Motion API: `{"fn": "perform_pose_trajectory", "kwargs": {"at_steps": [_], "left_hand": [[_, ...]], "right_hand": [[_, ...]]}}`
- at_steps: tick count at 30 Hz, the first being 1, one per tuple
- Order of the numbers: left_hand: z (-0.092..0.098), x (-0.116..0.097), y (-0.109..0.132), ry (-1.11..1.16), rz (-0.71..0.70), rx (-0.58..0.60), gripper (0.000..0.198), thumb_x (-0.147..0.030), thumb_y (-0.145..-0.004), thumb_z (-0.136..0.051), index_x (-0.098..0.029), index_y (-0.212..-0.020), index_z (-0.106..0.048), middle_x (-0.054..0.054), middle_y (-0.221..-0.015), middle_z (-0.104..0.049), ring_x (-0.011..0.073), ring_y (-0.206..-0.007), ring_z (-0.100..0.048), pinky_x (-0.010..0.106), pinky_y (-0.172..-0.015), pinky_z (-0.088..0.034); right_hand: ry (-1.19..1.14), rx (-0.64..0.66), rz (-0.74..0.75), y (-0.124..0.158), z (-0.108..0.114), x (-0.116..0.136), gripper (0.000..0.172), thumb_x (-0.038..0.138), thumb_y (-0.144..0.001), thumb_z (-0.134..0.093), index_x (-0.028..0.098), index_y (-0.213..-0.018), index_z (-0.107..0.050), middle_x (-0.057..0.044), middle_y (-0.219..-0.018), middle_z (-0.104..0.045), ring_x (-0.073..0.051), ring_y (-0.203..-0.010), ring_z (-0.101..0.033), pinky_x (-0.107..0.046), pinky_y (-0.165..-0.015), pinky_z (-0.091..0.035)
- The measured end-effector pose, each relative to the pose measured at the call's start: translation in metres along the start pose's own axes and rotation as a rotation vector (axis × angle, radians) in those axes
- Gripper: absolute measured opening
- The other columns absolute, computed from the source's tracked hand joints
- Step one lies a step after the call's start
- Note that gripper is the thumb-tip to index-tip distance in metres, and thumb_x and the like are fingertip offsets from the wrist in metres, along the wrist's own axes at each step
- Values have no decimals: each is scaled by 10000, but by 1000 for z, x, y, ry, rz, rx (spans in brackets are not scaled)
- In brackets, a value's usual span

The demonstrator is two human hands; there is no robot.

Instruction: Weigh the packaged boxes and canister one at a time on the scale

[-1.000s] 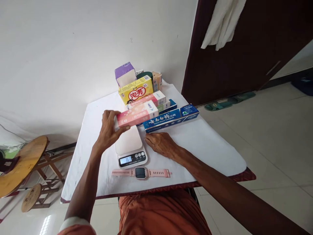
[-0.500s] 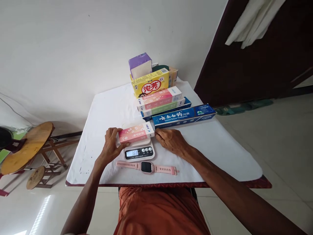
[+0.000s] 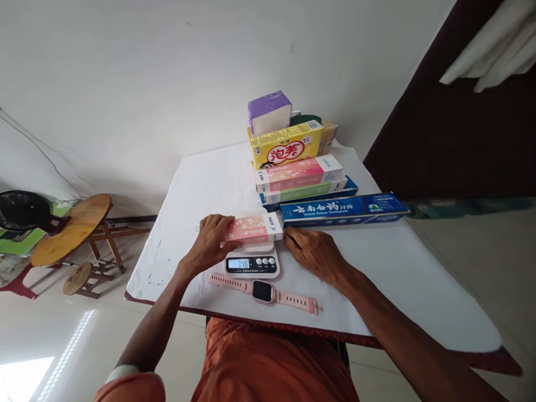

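My left hand grips the left end of a pink toothpaste box, thumb along the near side and fingers over the far side. The box lies across the plate of a white kitchen scale, whose display is lit with digits. Close to the box's right end, my right hand rests on the table with fingers curled; whatever its fingertips pinch is hidden. Just beyond it lies a long blue toothpaste box. A pink smartwatch is laid out flat in front of the scale.
Behind the blue box are another pink toothpaste box, a green one, a yellow snack box and a purple tissue pack. The white-covered table meets the wall. A round wooden table and stool stand left.
The camera view has swung left, so the table appears further right and tilted. The scale's displayed number has dropped. My left hand still grips the pink box, and my right hand stays by its end.
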State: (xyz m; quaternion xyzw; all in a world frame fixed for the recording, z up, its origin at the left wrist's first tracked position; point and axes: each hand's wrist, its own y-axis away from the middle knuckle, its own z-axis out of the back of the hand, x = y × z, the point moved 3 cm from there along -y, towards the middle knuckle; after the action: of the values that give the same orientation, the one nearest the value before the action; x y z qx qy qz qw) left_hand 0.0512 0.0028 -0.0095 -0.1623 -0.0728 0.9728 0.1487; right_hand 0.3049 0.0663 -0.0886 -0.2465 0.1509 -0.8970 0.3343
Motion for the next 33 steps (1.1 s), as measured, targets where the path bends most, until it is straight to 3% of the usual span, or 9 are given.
{"fn": "perform_pose_trajectory", "kwargs": {"at_steps": [5,10,12,15,19,23,27,31,33], "left_hand": [[31,25,11,98,58,-1,480,-470,-925,-759,-245,-1315,-592,79,-1223,-666,277,-1142,-603,461,-1037,-470],[72,99,-3,-11,287,-161,524,-485,-899,-744,-239,-1338,-599,98,-1260,-636,298,-1192,-576,455,-1070,-453],[71,129,-26,-92,415,-145,532,-488,-883,-743,-243,-1338,-612,111,-1289,-605,324,-1265,-530,476,-1119,-419],[54,165,-71,-178,582,-60,538,-496,-899,-708,-278,-1378,-598,138,-1410,-520,357,-1372,-448,503,-1144,-387],[30,192,-129,-187,623,0,539,-470,-888,-716,-298,-1384,-598,167,-1479,-477,404,-1395,-417,542,-1130,-370],[24,207,-167,-195,643,39,545,-420,-885,-728,-237,-1382,-601,208,-1506,-458,419,-1405,-403,560,-1138,-333],[29,208,-182,-211,649,44,567,-328,-897,-687,-174,-1425,-550,258,-1545,-427,446,-1443,-360,603,-1135,-306],[34,188,-183,-228,625,22,699,-334,-891,-700,-153,-1514,-441,286,-1592,-372,457,-1466,-346,608,-1139,-306],[37,167,-180,-221,583,-69,726,-358,-905,-696,-169,-1538,-395,273,-1611,-351,443,-1478,-341,599,-1145,-322]], "right_hand": [[11,-72,59,1,1,0,391,293,-1065,-414,199,-741,-613,-10,-578,-624,-127,-481,-500,-276,-547,-264],[14,-90,75,2,-1,-1,397,297,-1065,-417,201,-733,-613,0,-559,-603,-117,-469,-467,-265,-537,-265],[22,-95,79,2,-2,-1,399,296,-1065,-417,201,-733,-617,1,-557,-602,-115,-470,-468,-262,-537,-269],[27,-108,82,1,-2,-1,398,298,-1069,-422,197,-738,-620,4,-562,-606,-111,-464,-467,-261,-535,-277],[15,-114,58,1,-3,-1,393,285,-1073,-428,191,-745,-622,6,-578,-619,-106,-471,-485,-256,-547,-299],[15,-78,11,1,-3,-2,397,284,-1075,-426,189,-751,-634,-5,-585,-634,-112,-487,-505,-261,-554,-293],[8,-7,-43,0,-3,-2,382,275,-1065,-420,186,-775,-653,-21,-623,-663,-120,-511,-509,-268,-577,-297],[16,28,-77,-2,-3,-1,361,259,-1056,-426,180,-801,-669,-30,-647,-680,-125,-536,-524,-271,-589,-283],[22,37,-79,-3,-3,-1,355,258,-1058,-428,175,-822,-680,-36,-670,-693,-128,-556,-541,-276,-592,-268]]}}
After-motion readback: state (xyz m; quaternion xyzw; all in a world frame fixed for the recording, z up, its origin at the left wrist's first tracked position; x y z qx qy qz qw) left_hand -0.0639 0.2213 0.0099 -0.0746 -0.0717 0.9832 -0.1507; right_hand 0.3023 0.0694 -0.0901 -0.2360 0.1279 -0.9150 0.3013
